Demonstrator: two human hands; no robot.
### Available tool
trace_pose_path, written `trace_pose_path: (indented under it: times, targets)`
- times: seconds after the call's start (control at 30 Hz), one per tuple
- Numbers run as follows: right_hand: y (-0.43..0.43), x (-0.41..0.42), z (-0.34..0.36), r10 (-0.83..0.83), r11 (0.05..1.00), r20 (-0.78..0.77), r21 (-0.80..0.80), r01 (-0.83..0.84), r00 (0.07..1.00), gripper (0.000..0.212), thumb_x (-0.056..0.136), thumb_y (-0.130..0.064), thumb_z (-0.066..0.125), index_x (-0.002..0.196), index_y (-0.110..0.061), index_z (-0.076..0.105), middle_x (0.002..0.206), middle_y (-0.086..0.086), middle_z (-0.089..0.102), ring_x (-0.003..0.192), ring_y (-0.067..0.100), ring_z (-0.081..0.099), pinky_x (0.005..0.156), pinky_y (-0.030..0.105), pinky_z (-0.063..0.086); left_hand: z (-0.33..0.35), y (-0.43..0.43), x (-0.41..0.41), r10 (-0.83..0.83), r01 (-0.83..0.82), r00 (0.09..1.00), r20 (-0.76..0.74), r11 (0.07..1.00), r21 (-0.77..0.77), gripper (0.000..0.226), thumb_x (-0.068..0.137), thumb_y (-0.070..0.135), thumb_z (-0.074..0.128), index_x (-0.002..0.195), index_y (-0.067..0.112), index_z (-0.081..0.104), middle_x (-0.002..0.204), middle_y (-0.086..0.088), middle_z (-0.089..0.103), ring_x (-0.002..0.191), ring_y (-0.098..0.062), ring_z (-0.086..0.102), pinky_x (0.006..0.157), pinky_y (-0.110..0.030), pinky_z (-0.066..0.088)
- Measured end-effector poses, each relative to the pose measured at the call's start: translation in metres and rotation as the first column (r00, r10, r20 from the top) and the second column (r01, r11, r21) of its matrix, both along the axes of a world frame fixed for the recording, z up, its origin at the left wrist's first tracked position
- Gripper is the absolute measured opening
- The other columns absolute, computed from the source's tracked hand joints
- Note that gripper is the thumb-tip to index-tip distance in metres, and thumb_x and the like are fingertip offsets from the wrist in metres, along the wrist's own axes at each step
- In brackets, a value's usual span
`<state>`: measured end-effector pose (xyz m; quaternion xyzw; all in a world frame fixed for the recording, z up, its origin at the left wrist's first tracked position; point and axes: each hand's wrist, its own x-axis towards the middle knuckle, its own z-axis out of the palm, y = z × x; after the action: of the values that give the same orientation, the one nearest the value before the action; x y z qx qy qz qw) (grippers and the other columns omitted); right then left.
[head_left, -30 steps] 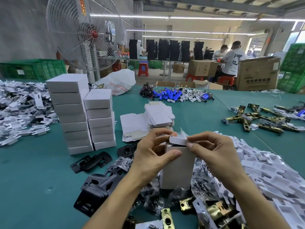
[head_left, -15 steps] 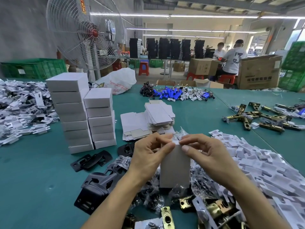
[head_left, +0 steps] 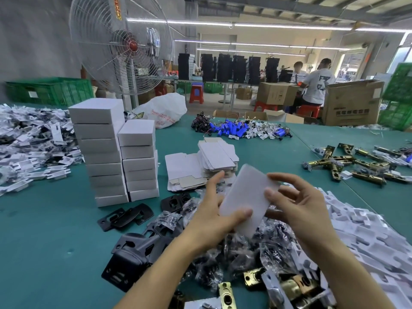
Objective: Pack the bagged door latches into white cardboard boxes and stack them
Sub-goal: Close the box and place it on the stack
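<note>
The left hand and the right hand are bare, as are both forearms down to the lower edge of the view; the fingers are slender, and the thumbnails that show are cut short and plain

1. We see a fan standing behind the table's far edge.
2. A white bag lies at that edge, beside the fan's pole.
3. Blue cells are heaped near the far edge, right of the bag.
4. Beyond the table we make out a green crate, a red stool, brown cartons.
</note>
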<state>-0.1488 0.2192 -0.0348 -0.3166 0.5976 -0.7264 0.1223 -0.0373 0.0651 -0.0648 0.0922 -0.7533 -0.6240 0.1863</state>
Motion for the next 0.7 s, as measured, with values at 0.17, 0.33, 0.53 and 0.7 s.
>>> trace_pose_path:
  times: [0.17,0.33,0.53,0.7]
  targets:
    - [-0.011,0.013,0.001,-0.031,0.993,0.243,-0.105,0.058,0.97,0.027,0.082,-0.018,0.068,0.108,-0.025,0.068,0.087,0.01,0.074,0.08,0.027,0.075,0.063,0.035,0.06,0.017,0.003,-0.002,0.12,-0.094,0.991,-0.062,0.943,0.32,0.029,0.096,0.045,0.059,0.112,0.023,0.047,0.073,-0.006,0.07,0.05,-0.029,0.066,0.041,-0.03,0.051]
    - [-0.031,0.037,-0.007,-0.019,0.994,0.287,-0.097,0.049,0.958,0.023,0.094,-0.019,0.064,0.114,-0.027,0.058,0.101,0.021,0.068,0.076,0.033,0.075,0.061,0.034,0.06,0.028,0.001,-0.001,0.434,-0.4,0.894,-0.115,0.886,0.236,0.014,0.106,0.036,0.041,0.097,0.026,0.045,0.085,-0.007,0.054,0.049,-0.011,0.049,0.037,-0.023,0.033]
    - [-0.031,0.038,-0.004,0.006,0.992,0.363,-0.122,0.041,0.932,0.024,0.093,-0.017,0.063,0.116,-0.025,0.058,0.109,0.021,0.066,0.077,0.035,0.075,0.06,0.031,0.06,0.034,0.006,-0.002,0.413,-0.405,0.908,-0.068,0.908,0.104,0.017,0.101,0.034,0.052,0.101,0.031,0.035,0.094,-0.001,0.056,0.064,-0.012,0.051,0.045,-0.022,0.036]
    - [-0.024,0.032,0.009,0.119,0.992,0.324,-0.087,-0.096,0.938,0.04,0.092,-0.022,0.064,0.13,-0.034,0.057,0.112,0.015,0.069,0.085,0.035,0.075,0.067,0.034,0.061,0.055,-0.016,-0.005,0.46,-0.447,0.888,-0.014,0.869,0.211,0.018,0.101,0.03,0.05,0.094,0.027,0.034,0.088,-0.007,0.048,0.049,-0.009,0.043,0.036,-0.021,0.03]
